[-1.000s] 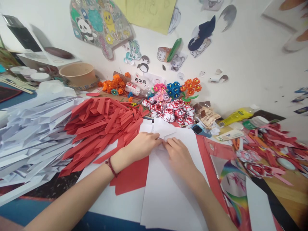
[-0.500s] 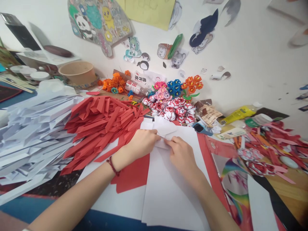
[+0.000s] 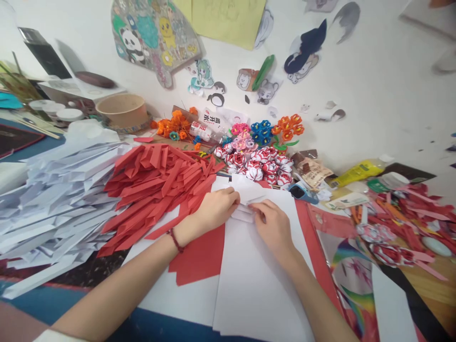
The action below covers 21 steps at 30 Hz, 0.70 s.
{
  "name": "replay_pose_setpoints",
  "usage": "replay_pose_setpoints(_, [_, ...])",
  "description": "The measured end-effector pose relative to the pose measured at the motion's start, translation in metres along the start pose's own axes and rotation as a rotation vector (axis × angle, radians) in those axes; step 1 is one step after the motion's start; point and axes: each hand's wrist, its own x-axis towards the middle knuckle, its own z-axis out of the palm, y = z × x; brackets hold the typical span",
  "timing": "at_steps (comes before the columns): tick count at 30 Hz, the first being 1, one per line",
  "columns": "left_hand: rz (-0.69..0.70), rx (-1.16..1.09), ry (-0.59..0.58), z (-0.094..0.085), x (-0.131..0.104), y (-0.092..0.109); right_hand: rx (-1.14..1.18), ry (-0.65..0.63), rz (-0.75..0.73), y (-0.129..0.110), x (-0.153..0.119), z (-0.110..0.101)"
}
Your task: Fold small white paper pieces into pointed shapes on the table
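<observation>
Between my two hands is a small folded strip of white paper (image 3: 243, 213), held over a stack of white paper sheets (image 3: 261, 280). My left hand (image 3: 220, 205) pinches its left end, with the fingers curled and a dark red braided bracelet on the wrist. My right hand (image 3: 272, 222) pinches the right end between thumb and forefinger. More small white paper pieces (image 3: 245, 187) lie just beyond my fingers. Red paper sheets (image 3: 201, 259) rest on the left beside the white stack, partly under my left forearm.
Heaps of folded white strips (image 3: 60, 204) and folded red strips (image 3: 160, 185) fill the left. Red-and-white paper flowers (image 3: 254, 164) stand behind the sheets. A tan bowl (image 3: 123, 111) sits back left. Red and pink scraps (image 3: 416, 213), a yellow bottle (image 3: 359, 172) and a blue watch (image 3: 302, 194) are rightward.
Both hands remain at the folded strip. My right fingers have shifted slightly along it, with the hand more curled. The whole view has moved a little, so everything sits slightly further right.
</observation>
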Motion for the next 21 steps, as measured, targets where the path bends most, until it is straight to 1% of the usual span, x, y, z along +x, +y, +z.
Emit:
replay_pose_setpoints(8, [0.111,0.008,0.034,0.007,0.000,0.000,-0.038,-0.012,-0.088,-0.004,0.000,0.001])
replay_pose_setpoints(14, [0.213,-0.009,0.000,0.006,-0.001,0.005,0.107,-0.073,-0.171,-0.003,0.001,0.001])
replay_pose_setpoints(16, [0.262,0.017,-0.006,0.003,-0.001,0.007,0.163,-0.071,-0.159,-0.003,0.001,0.002])
replay_pose_setpoints(18, [0.310,0.052,-0.001,0.000,-0.002,0.009,0.203,-0.059,-0.112,-0.002,0.001,0.003])
replay_pose_setpoints(21, [0.349,0.087,0.006,-0.005,-0.002,0.007,0.216,-0.050,-0.054,-0.001,0.001,0.004])
